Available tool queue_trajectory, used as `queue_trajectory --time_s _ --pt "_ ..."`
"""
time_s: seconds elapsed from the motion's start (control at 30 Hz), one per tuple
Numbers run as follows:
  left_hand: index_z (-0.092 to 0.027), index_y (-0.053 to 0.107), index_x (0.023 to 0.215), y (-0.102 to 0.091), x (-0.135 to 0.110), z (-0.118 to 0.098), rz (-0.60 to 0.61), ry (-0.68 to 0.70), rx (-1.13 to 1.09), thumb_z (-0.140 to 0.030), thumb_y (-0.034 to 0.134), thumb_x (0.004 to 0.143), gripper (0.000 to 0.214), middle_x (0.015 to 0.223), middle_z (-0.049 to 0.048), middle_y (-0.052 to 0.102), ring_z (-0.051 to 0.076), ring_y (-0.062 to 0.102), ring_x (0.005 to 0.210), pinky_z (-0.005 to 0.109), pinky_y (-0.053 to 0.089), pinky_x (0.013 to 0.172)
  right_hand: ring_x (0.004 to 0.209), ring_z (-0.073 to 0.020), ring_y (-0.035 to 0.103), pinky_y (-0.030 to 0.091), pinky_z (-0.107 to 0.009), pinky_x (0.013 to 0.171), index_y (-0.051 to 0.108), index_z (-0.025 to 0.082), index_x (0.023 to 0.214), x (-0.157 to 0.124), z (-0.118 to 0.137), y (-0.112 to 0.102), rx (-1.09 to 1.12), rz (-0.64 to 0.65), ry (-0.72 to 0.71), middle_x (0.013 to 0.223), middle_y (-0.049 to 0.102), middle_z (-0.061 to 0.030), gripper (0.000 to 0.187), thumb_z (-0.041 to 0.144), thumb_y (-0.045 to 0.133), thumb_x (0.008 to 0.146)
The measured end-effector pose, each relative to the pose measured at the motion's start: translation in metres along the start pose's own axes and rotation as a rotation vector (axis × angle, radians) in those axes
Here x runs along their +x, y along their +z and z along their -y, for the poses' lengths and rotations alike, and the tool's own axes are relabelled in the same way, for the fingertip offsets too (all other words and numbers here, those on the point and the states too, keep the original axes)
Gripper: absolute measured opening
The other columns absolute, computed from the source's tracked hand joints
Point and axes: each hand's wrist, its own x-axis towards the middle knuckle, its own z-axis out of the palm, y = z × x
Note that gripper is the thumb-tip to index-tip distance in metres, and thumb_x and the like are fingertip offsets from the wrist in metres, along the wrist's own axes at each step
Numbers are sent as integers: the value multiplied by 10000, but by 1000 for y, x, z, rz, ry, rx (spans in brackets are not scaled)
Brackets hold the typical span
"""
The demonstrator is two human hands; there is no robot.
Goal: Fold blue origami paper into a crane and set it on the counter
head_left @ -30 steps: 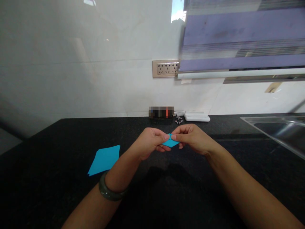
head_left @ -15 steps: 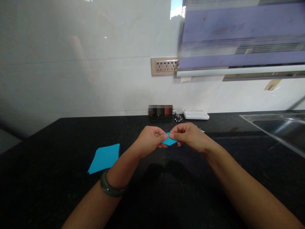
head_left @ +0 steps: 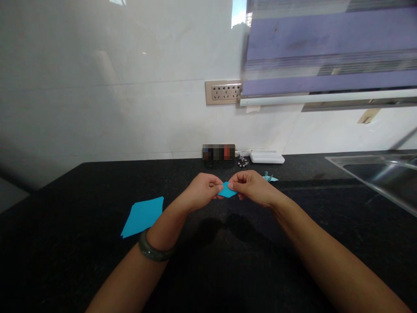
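Note:
A small folded piece of blue paper is held above the dark counter between both hands. My left hand pinches its left corner, thumb on top. From the other side, my right hand grips the right part with thumb and fingers; the fingers beneath the paper are partly hidden. On the counter to the left lies a stack of blue paper sheets, beside my left forearm. Behind my right hand sits a light blue folded paper figure, partly covered by the hand.
Along the wall on the black counter stand a dark box with a blurred front, a small beaded item and a white flat device. A metal sink is at the right. A socket panel and a purple blind are above.
Both hands have shifted slightly left in view with the folded blue paper still between them. More of the light blue paper figure shows behind the right hand.

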Motion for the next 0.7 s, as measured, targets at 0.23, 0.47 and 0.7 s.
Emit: queue_trajectory --time_s 0.23,0.47,0.7 --pt "-119 638 941 -14 -5 -3 222 3 -105 -227 546 732 253 835 86 674 141 623 748 256 469 692 434 -59 424 350 -190 423 599 145 716 -1 3 -5 1 16 -23 562 522 21 175 318 573 728" --pt "-95 605 729 3 -4 -6 6 16 2 -238 604 690 149 609 49 621 114 580 553 216 448 539 484 -75 449 351 -194 447 594 147 737 -4 10 -1 -15 -13 -26 604 549 5 165 307 555 737" --pt "-93 610 711 3 -5 -8 2 65 10 -226 594 689 136 607 41 612 106 557 530 234 460 540 506 -80 427 320 -203 471 588 142 693 -5 13 -1 -165 16 -128 583 516 16 191 314 531 753"
